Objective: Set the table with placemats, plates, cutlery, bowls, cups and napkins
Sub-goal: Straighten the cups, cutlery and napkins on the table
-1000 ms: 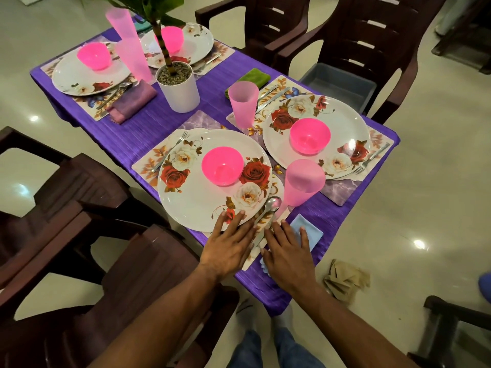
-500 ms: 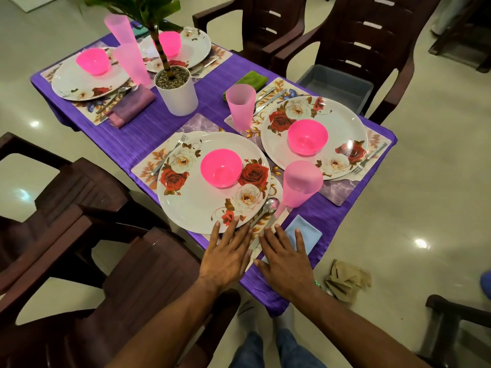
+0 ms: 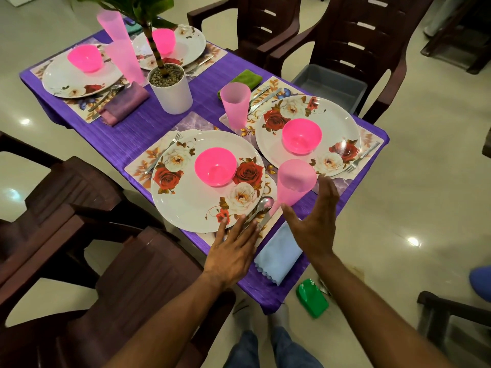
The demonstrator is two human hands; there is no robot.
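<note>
**Near setting: left hand flat on placemat edge, right hand raised by cup**

While the left hand's fingers (image 3: 240, 227) lie straight and slightly fanned, their tips rest at the near rim of the floral plate (image 3: 186, 205) and over the handles of the spoon (image 3: 261, 207) and the knife beside it. The left hand (image 3: 231, 251) lies palm down on the near edge of the placemat (image 3: 140, 166), holding nothing.

The right hand (image 3: 313, 224) is lifted off the table, fingers straight and held loosely together, thumb spread wide. It stands just beside the near pink cup (image 3: 295, 181); whether it touches the cup cannot be told. It holds nothing.

Between the two hands, a light blue napkin (image 3: 279, 258) lies flat on the purple tablecloth (image 3: 148, 128), at the near table edge, just right of the placemat.

Near setting: pink bowl (image 3: 215, 167) stands at the centre of the floral plate; fork (image 3: 163, 155) lies on the placemat to the plate's left.

Setting to the right: second plate (image 3: 334, 123) with pink bowl, second cup (image 3: 235, 104), cutlery on both sides, green napkin (image 3: 245, 78) behind the cup.

Far end: two more plates with pink bowls, two tall pink cups, a purple napkin (image 3: 125, 103). A white plant pot (image 3: 172, 91) stands mid-table.

Dark brown chairs (image 3: 345, 30) surround the table. A green object (image 3: 312, 297) lies on the floor.
</note>
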